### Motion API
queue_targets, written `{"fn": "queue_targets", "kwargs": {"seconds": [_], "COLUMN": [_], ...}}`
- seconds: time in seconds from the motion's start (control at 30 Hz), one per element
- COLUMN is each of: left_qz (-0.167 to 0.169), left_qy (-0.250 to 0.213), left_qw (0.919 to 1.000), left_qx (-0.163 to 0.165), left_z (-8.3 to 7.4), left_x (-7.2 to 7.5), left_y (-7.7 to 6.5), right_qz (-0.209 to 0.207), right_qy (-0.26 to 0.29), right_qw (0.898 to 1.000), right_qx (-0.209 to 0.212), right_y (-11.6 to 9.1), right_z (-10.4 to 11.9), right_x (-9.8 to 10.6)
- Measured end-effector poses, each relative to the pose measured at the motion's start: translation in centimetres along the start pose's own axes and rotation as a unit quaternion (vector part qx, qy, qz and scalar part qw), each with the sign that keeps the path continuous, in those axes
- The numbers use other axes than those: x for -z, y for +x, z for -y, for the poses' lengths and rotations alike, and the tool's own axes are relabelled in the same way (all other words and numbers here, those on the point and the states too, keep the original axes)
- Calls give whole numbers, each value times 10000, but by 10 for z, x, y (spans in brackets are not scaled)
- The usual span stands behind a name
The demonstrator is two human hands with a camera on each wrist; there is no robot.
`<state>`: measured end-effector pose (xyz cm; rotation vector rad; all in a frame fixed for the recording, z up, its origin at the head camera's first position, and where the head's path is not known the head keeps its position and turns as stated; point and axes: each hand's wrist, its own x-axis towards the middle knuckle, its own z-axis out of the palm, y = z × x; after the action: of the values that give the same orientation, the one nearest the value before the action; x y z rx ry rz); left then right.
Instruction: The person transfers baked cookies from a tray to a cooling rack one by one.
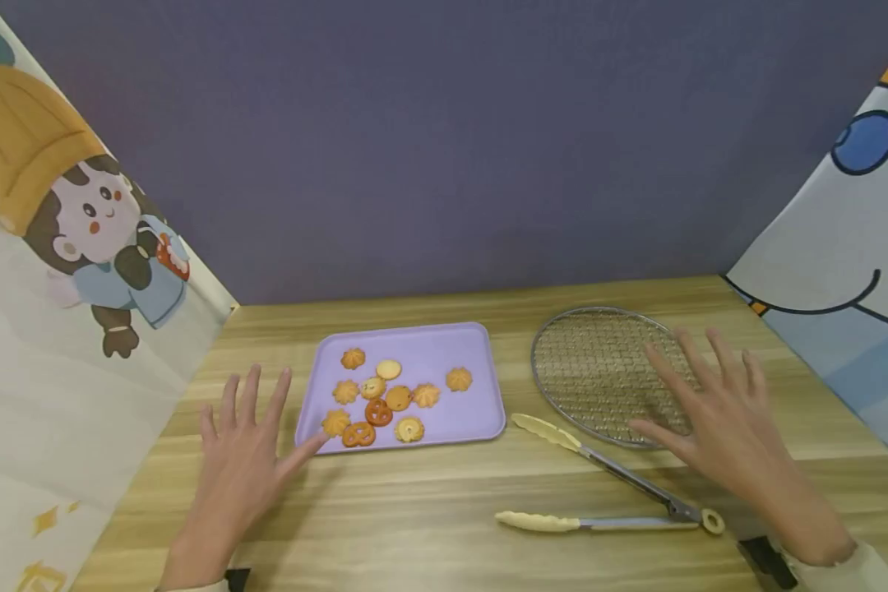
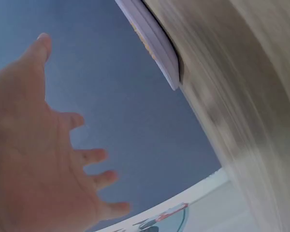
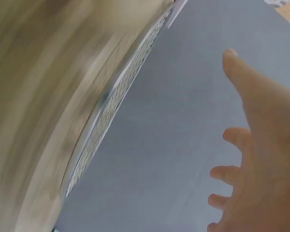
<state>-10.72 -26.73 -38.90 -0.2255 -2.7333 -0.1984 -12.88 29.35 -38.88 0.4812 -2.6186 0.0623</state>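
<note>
Pale and printed with a cartoon child point(image 1: 104, 222) in a mustard hat, the left side panel point(image 1: 30, 395) slants away toward a plain slate-purple back wall point(image 1: 459, 148). Below it spreads a wood-grained worktop point(image 1: 400, 510), streaked light and brown. At its left, the left hand point(image 1: 240, 460) hovers in the air, its grip spread wide with hold of nothing. Just beside it a lilac tray point(image 1: 429, 353) lies flat on the wood, biscuits point(image 1: 400, 398) scattered mainly over its left and middle, two pretzels point(image 1: 378, 413) near its front edge. Farther right, yellow-tipped tongs point(image 1: 622, 473) lie splayed, tips pointing left. Behind them rests a round wire mesh point(image 1: 592, 370) with a metal rim. The right hand point(image 1: 725, 419) hovers near the mesh's right side, its grip also spread wide, holding nothing. Far right, a white panel point(image 1: 814, 238) carries black-outlined orange and blue shapes, pale blue toward the bottom.
</note>
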Motion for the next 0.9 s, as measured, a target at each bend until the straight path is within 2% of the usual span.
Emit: {"fn": "queue_targets", "kwargs": {"seconds": [0.07,0.17,0.3,0.4,0.5,0.57,0.73,0.9], "left_qz": [223,541,753,855,913,951,1215,1674], "left_qy": [-283,-721,-1113,-1335,-1554,-1722,-2119,-2405], "left_qw": [9993,9957,9906,9869,9828,9794,9677,9519], "left_qx": [85,222,271,308,405,464,623,896], "left_z": [-3,-5,-3,1,8,13,23,29], "left_x": [1,0,1,2,1,1,-1,-4], "left_y": [1,2,5,9,14,17,27,31], "right_qz": [-107,-626,-1539,-1814,-1743,-1550,-856,-245], "right_qy": [85,332,555,606,712,769,1058,1379], "right_qw": [9998,9967,9833,9765,9755,9776,9840,9847], "right_qx": [112,387,791,990,1140,1196,1151,1034], "right_y": [1,2,5,6,6,3,-6,-12], "right_z": [4,13,22,24,25,26,31,38], "right_x": [0,0,-1,-2,-5,-7,-12,-13]}}
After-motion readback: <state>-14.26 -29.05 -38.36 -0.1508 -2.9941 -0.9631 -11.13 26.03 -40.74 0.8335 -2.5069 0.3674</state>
